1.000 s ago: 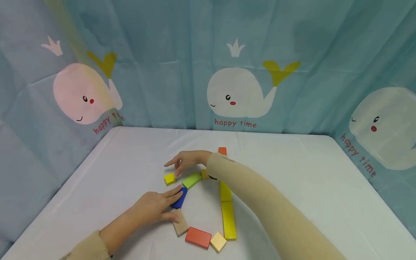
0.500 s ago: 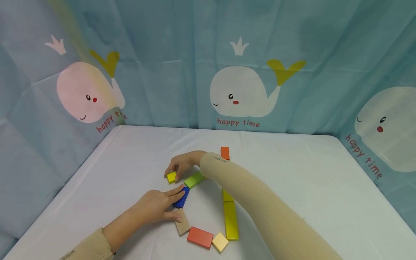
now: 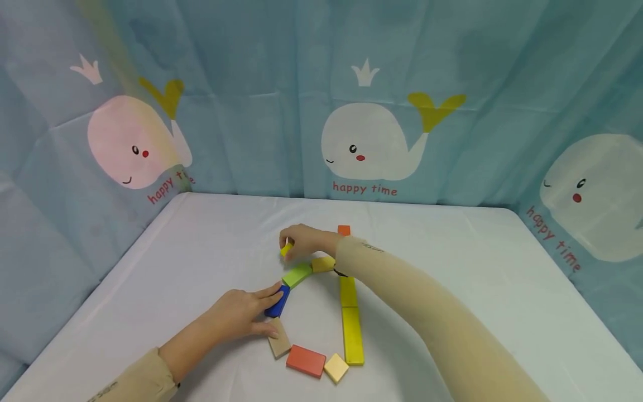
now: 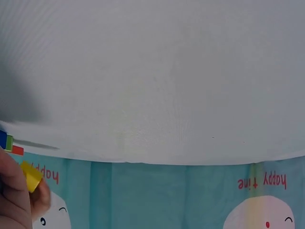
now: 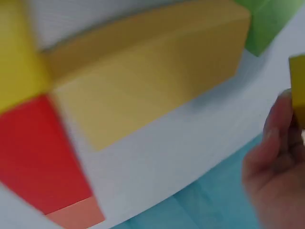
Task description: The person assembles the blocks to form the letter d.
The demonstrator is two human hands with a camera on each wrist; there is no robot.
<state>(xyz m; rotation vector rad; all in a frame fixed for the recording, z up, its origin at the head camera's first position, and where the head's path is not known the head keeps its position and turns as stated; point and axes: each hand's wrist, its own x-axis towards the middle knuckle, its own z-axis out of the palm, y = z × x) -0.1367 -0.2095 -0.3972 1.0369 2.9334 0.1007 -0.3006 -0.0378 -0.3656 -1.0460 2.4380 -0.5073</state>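
My right hand (image 3: pixel 303 241) pinches a small yellow block (image 3: pixel 287 249) between thumb and fingers, beyond the green block (image 3: pixel 297 274). The right wrist view catches the same yellow block (image 5: pixel 299 88) at its right edge. My left hand (image 3: pixel 236 315) rests with fingertips on the blue block (image 3: pixel 277 305) and thumb on the tan wooden block (image 3: pixel 281 345). Together with a golden-yellow block (image 3: pixel 321 264), a red block (image 3: pixel 306 362) and a cream square block (image 3: pixel 336 368), these form a curved outline. My right sleeve partly covers its far right corner.
Two yellow blocks, the nearer one longer (image 3: pixel 353 338), make the outline's straight right side. An orange-red block (image 3: pixel 344 230) continues that line at the far end, beyond my right sleeve (image 3: pixel 417 301). A blue whale-print curtain (image 3: pixel 246 139) borders the white tabletop (image 3: pixel 452 268).
My right hand reached down to the small yellow block, took hold of it and carried it away and to the right. My left hand has stayed on the blue and tan blocks.
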